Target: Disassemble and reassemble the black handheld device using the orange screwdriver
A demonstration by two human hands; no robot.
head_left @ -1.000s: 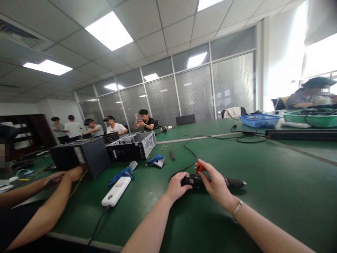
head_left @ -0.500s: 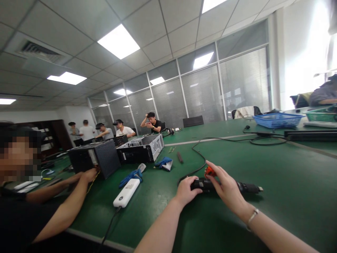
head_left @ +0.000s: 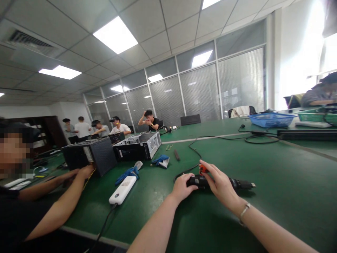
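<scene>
A black corded electric screwdriver [head_left: 241, 184] lies on the green table, its metal tip pointing right. My left hand [head_left: 181, 188] is wrapped round its rear end, where the cable comes out. Above the middle of the body, my right hand [head_left: 220, 186] pinches a small orange-red piece [head_left: 202, 169] between thumb and fingers. That piece is partly hidden by the fingers, and I cannot tell its exact kind or whether it touches the screwdriver.
A white power strip [head_left: 122, 190] and blue gloves [head_left: 128, 175] lie to the left. Beyond stand a black computer case [head_left: 105, 156] and an opened one [head_left: 134, 151]. A co-worker's hands [head_left: 85, 172] reach to the nearer case. Blue basket [head_left: 271, 120] and cables lie back right.
The view has turned slightly, so everything sits a little further left. Both hands keep nearly the same hold, and the orange-red piece stays in my right fingers.
</scene>
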